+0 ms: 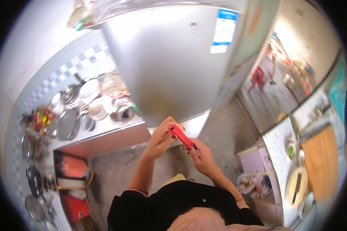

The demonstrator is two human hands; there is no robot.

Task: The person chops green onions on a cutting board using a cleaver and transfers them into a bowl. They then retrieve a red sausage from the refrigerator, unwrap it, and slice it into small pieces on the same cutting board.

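Observation:
A slim red object point(181, 136), smooth and elongated, is held slantwise in front of my body; its exact kind cannot be told. My left hand point(162, 136) grips its upper end, where a small dark part shows. Around its lower end my right hand point(200, 153) has its thumb and fingers closed. Beyond both hands stands a tall refrigerator point(170, 63) with a grey door, bearing a blue and white label point(224, 29).
On the left, a counter point(104, 134) holds stacked bowls point(97, 109), an oval metal tray point(68, 124) and pans; a red-orange gas cylinder point(73, 167) stands below. At right, another counter bears a wooden board point(321, 163) and a round board with a cleaver. A red chair point(258, 78) stands beyond the doorway.

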